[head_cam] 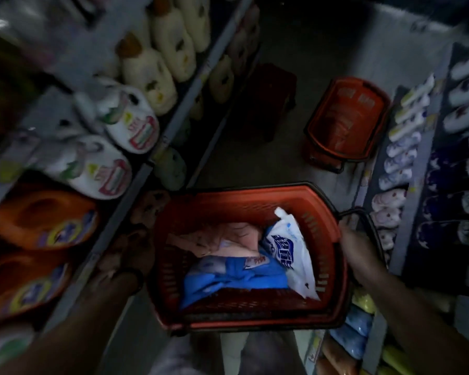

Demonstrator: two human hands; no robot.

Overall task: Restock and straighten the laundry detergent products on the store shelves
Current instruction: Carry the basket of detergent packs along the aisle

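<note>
Dim store aisle, stocked metal shelves [111, 220] on both sides. We're holding the red slatted plastic basket [244, 204]. Right hand [355, 247] is curled round its right rim by the black handle. Left hand [132, 253] sits against the left rim, too dark to tell its fingers. Inside lie a blue soft pouch [228, 280], a white pouch with blue print [290, 253] and a pinkish pouch [228, 236]. They're probably floppy, with slick film and shifting contents. We'd grip each by the top seam and support it underneath.
</note>
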